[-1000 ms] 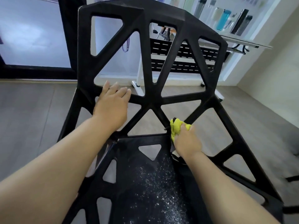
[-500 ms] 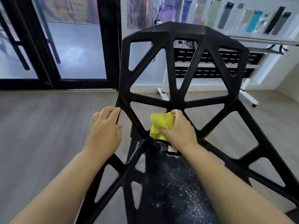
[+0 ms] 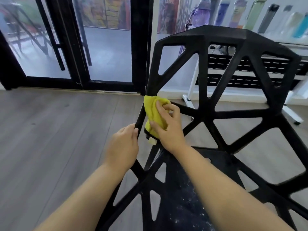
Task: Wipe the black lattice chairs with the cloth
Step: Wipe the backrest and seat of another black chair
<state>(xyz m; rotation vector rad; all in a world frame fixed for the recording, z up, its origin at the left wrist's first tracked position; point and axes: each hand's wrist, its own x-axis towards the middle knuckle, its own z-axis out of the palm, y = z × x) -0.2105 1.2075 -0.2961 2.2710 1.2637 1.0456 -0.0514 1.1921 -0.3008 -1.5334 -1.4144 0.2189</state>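
Yellow cloth (image 3: 154, 112) mid-frame, bunched on black lattice chair (image 3: 221, 75) left backrest strut; soft, light, best gripped as a wad. Right hand (image 3: 168, 129) fingers curled pinching it. Left hand (image 3: 123, 145) wraps the stiff strut below, steadying.

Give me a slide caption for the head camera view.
Right hand wipes black lattice chair with yellow cloth; left hand holds its frame.
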